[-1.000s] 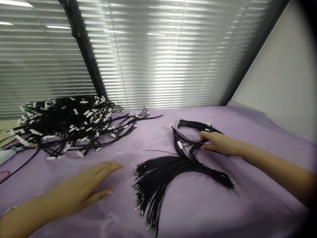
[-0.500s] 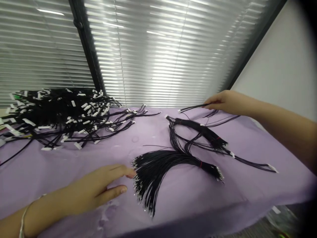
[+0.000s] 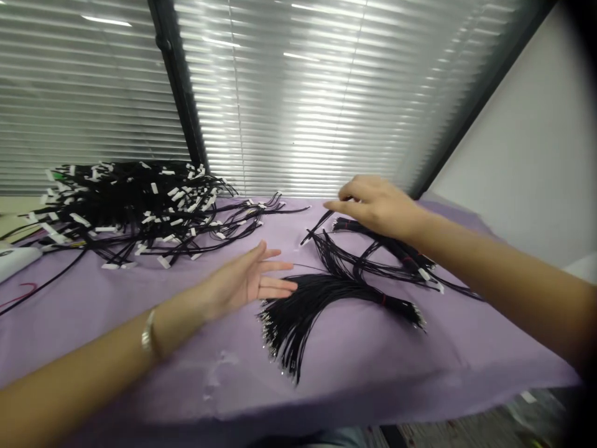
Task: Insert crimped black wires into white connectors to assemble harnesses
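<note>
No legible text, labels or numbers; the white object (image 3: 19, 261) (left edge) possibly bears a mark, unreadable

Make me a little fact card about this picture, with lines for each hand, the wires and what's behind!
Left hand: open, fingers apart, by the fanned wires
Right hand: near thin black wires; can't tell if gripping
Fanned wires: black, shiny tips, red band
Big pile: black wires with white ends, far left
Table cover: purple
Bracelet: left wrist
Behind: window blinds
</note>
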Motion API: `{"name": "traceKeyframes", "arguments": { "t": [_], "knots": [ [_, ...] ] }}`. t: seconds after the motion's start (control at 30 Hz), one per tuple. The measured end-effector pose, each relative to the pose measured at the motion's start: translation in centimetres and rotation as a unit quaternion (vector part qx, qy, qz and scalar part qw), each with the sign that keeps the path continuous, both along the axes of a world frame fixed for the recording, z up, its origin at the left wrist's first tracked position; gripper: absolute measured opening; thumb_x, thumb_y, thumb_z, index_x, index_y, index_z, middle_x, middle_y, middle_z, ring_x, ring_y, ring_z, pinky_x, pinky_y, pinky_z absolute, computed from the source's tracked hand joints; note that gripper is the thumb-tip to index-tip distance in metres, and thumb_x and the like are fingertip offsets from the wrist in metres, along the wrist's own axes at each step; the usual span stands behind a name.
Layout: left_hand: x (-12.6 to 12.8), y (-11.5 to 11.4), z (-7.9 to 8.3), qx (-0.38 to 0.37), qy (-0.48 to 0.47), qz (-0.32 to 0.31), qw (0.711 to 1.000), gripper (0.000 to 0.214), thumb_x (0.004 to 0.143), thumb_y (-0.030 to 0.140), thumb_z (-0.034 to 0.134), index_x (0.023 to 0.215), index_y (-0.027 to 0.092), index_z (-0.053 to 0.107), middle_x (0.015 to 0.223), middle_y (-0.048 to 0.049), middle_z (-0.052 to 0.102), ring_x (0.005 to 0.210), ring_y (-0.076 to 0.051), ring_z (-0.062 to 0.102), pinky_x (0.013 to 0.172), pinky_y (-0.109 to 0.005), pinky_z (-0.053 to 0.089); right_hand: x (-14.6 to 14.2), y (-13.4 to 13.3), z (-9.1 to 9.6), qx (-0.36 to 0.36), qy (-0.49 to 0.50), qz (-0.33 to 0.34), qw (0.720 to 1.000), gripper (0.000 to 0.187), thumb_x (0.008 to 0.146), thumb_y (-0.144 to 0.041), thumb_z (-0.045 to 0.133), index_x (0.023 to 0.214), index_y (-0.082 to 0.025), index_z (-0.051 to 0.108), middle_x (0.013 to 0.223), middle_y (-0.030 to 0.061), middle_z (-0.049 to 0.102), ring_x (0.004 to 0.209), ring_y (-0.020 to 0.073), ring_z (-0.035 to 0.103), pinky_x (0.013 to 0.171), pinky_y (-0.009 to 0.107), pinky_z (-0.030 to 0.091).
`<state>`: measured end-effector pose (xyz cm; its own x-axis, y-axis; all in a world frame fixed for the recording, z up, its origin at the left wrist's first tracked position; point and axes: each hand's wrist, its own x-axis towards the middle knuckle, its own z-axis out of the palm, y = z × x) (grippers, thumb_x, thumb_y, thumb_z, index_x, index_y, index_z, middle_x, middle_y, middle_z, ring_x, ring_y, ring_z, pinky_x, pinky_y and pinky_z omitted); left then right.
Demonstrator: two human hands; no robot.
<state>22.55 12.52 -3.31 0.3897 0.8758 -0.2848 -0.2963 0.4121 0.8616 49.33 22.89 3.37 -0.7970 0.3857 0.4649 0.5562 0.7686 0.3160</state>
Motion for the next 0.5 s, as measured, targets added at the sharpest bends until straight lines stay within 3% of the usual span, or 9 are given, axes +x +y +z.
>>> {"name": "traceKeyframes", "arguments": {
  "t": [0.13,0.23,0.37,0.5],
  "knots": [
    [2.8,3.5,-0.3,-0.048,-0.044,-0.015,0.998,0.054,0.09,0.042,0.05,0.126,0.002,0.042,0.123,-0.0241,0.056,0.104,-0.028,0.063,0.092,-0.037,0.049,0.6,1.0,-1.5,-0.01,-0.032,0.038,0.999,0.034,0.093,-0.022,0.037,0.115,-0.019,0.063,0.092,0.0084,0.061,0.084,0.0191,0.052,0.075,0.032,0.042],
    [4.8,5.8,-0.7,-0.014,-0.059,-0.042,0.997,0.026,0.088,0.023,0.058,0.107,0.006,0.058,0.111,-0.0173,0.064,0.1,-0.02,0.064,0.093,-0.029,0.048,2.1,1.2,-2.3,-0.012,-0.031,0.033,0.999,0.036,0.094,-0.024,0.035,0.115,-0.017,0.064,0.089,0.0093,0.059,0.084,0.0181,0.052,0.073,0.03,0.044],
    [6.8,7.6,-0.9,0.021,-0.083,-0.07,0.994,0.011,0.084,0.016,0.062,0.093,0.01,0.064,0.094,-0.0084,0.067,0.088,-0.015,0.064,0.09,-0.028,0.047,5.2,1.7,-2.9,-0.052,-0.038,0.007,0.998,0.035,0.093,-0.027,0.039,0.114,-0.02,0.066,0.089,0.0083,0.06,0.083,0.0186,0.053,0.073,0.031,0.045],
    [6.8,8.6,-2.0,-0.018,-0.045,-0.041,0.998,0.006,0.079,0.016,0.066,0.081,0.012,0.062,0.077,-0.0036,0.063,0.071,-0.012,0.061,0.077,-0.027,0.048,10.8,4.1,-2.1,-0.076,0.106,-0.066,0.989,0.027,0.087,-0.038,0.052,0.1,-0.023,0.071,0.09,0.0063,0.065,0.084,0.0186,0.057,0.076,0.032,0.046]
  ]
}}
